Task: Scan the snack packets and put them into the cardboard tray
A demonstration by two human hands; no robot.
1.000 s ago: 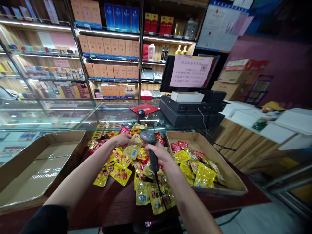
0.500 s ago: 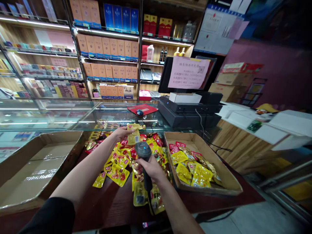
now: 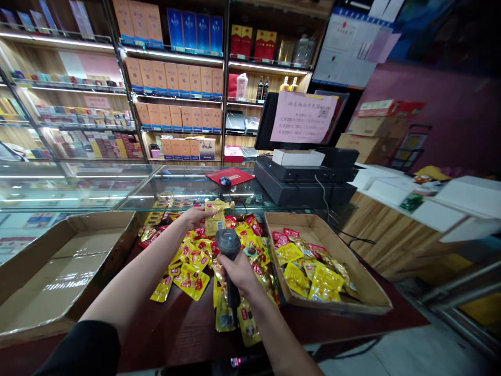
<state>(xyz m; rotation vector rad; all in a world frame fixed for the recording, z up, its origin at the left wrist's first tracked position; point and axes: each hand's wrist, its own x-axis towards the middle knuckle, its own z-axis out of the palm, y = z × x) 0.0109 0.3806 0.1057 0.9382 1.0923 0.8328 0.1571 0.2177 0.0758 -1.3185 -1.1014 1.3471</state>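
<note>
The right hand (image 3: 239, 272) wraps firmly round a black plastic barcode scanner (image 3: 228, 243) with a rounded head. Just beyond, the left hand (image 3: 194, 217) pinches a flat, shiny gold plastic packet (image 3: 214, 222), red-labelled and barcoded, above heaped yellow-and-red packets (image 3: 191, 280).

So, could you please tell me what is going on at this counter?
A person's left hand holds up a gold plastic packet bearing a barcode, while the right hand grips a black handheld scanner, its head near the packet. Beneath the hands, yellow and red plastic packets lie heaped on a dark red table. More packets lie in the shallow brown cardboard tray to the right.
</note>
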